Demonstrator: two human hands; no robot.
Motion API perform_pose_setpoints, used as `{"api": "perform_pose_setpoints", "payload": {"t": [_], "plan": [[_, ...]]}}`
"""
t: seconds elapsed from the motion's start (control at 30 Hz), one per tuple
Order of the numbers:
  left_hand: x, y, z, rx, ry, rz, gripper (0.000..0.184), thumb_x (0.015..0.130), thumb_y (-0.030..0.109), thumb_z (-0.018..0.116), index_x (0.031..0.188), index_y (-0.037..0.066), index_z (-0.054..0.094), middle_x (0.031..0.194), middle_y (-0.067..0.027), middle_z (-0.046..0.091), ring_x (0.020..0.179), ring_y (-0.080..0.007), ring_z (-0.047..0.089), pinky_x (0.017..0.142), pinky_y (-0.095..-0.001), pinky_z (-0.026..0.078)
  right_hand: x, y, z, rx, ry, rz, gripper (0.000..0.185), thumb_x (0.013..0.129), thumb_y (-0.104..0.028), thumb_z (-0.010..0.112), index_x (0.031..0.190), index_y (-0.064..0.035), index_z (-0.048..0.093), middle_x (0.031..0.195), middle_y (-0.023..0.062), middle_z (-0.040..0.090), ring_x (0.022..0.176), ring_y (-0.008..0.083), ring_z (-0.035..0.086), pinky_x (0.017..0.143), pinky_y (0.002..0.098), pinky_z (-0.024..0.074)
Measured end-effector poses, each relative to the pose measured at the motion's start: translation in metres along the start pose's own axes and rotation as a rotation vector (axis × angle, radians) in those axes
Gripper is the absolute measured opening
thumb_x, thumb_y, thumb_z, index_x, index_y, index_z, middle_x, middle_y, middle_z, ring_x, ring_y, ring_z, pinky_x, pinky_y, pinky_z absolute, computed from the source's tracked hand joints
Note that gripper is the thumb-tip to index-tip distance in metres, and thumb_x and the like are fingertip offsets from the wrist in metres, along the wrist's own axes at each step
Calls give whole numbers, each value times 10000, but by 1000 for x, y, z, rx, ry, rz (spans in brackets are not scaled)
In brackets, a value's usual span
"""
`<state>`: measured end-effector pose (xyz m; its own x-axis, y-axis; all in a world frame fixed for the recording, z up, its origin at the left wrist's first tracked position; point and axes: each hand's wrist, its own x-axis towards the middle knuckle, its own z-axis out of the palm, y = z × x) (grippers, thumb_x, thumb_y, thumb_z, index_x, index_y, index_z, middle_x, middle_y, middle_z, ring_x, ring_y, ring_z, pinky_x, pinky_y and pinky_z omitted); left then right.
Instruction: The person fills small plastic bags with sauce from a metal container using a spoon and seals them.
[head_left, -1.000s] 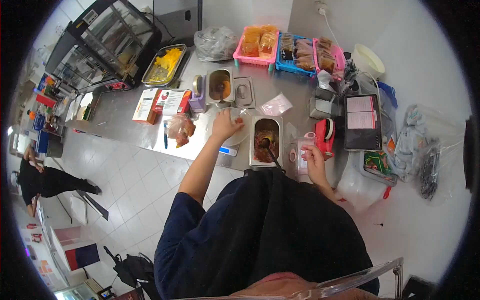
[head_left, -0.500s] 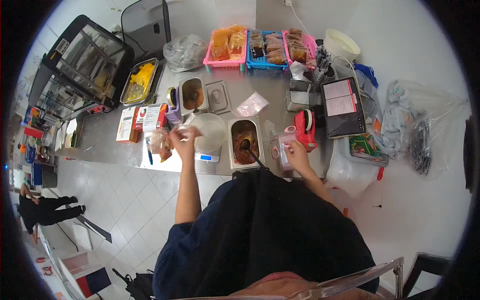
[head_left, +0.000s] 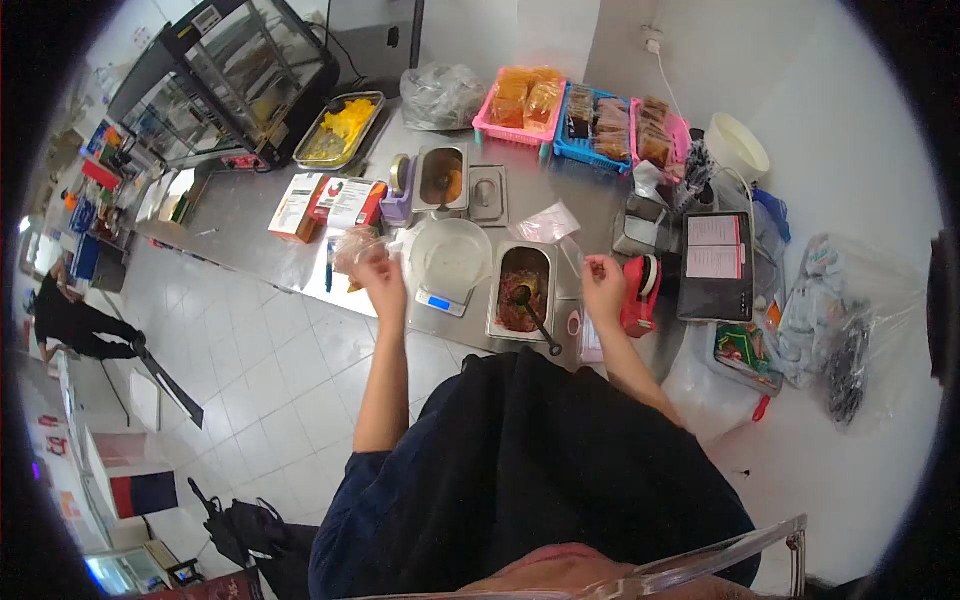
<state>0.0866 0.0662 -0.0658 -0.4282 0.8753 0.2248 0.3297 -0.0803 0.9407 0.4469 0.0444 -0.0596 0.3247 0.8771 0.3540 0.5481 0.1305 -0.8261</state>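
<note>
My left hand point(head_left: 380, 284) is over a tied clear bag point(head_left: 356, 248) of reddish-brown food, left of the scale; its fingers are blurred, so I cannot tell whether they grip the bag. Right of the sauce pan, my right hand point(head_left: 603, 291) is raised with fingers closed on a thin clear plastic bag point(head_left: 572, 257). A clear round bowl point(head_left: 450, 250) sits on the white digital scale point(head_left: 441, 303). Next to it, the steel pan point(head_left: 493, 312) holds dark red sauce with a black ladle point(head_left: 534, 318) in it.
A red tape dispenser point(head_left: 641, 296) stands right of my right hand, near a tablet point(head_left: 716, 265). Baskets of filled sachets, including a blue basket point(head_left: 594, 150), line the back. Boxes point(head_left: 297, 207) and a second steel pan point(head_left: 442, 178) are on the left. A person point(head_left: 75, 322) stands far left.
My right hand has lifted from the stack of plastic bags, and a thin clear bag now shows at its fingers. My left hand has moved over the food bag. The view has shifted.
</note>
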Motion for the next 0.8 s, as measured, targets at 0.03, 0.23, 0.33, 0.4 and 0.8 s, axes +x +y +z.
{"api": "perform_pose_setpoints", "payload": {"t": [0.03, 0.23, 0.33, 0.4, 0.8], "plan": [[-22, 38, 4, 110, -210, -19, 435, 919, 221, 612, 1220, -66, 485, 1173, -179, 543, 1064, -246, 569, 888, -343, 461, -7, -28, -5, 85, 26, -61, 88, 797, -74, 649, 879, -44, 658, 862, 130, 645, 786, 273, 630, 742, 386, 489], [-100, 154, 30, -635, -595, -69, 274, 971, 160, 510, 1166, -22, 573, 1169, -134, 625, 1119, -218, 575, 968, -356, 441, -37, -157, -20, 201, -371, -706, 99, 800, -40, 653, 898, -33, 645, 1073, 146, 594, 983, 309, 573, 832, 375, 461], [-99, 141, 20, -577, -554, -75, 202, 965, 75, 498, 1126, -24, 568, 1126, -130, 638, 1077, -201, 600, 944, -333, 464, -36, -150, -16, 265, -358, -556, 153, 815, -68, 663, 965, -38, 645, 1137, 147, 576, 981, 285, 583, 822, 350, 470], [-103, 135, 10, -553, -561, -58, 143, 951, 10, 497, 1071, -19, 568, 1062, -126, 658, 1004, -197, 637, 909, -320, 492, -32, -161, -16, 342, -377, -271, 207, 860, -107, 661, 1049, -29, 629, 1110, 101, 604, 914, 185, 610, 763, 290, 492], [-122, 128, -6, 374, -38, 489, 390, 716, 229, 762, 1020, 70, 575, 1116, -160, 525, 1054, -379, 484, 931, -468, 365, -35, -132, 7, 459, -783, 39, 87, 801, -34, 717, 841, -7, 645, 790, 29, 646, 738, 100, 609, 685, 250, 493]]}}
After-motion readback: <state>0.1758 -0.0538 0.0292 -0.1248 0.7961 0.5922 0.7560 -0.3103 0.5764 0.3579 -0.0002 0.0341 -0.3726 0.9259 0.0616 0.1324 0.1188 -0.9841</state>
